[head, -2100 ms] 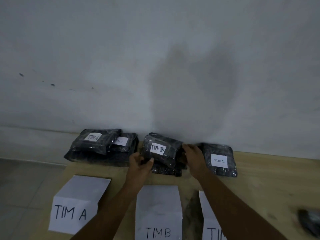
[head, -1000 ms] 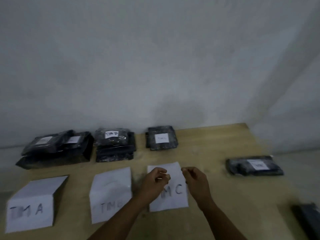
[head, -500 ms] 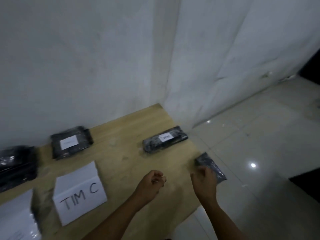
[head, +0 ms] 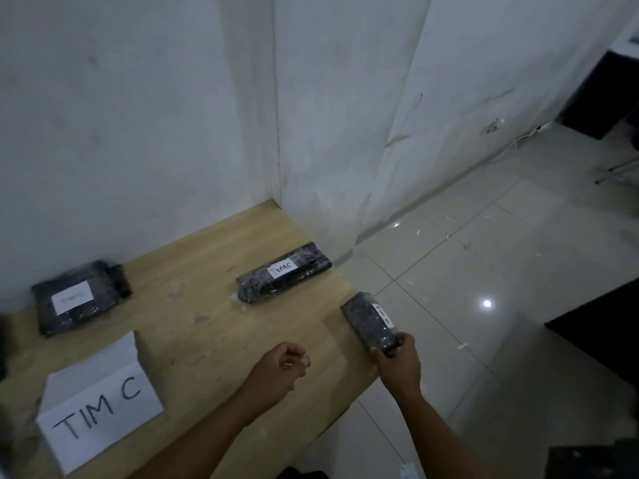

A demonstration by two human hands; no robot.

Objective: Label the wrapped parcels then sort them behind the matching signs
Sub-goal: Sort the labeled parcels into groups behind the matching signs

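Head view: fingers (head: 379, 351) of the right hand (head: 397, 366) curl round the near end of a black wrapped parcel (head: 366, 319) at the wooden table (head: 207, 326)'s right edge. The left hand (head: 276, 369) hovers loosely curled, holding nothing visible. Farther back lies a TIM C parcel (head: 283, 273), and another labelled parcel (head: 77, 299) sits behind the TIM C sign (head: 100, 413).

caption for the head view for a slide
Right hand grips a labelled black parcel at the table edge; left hand hovers near the TIM C sign.
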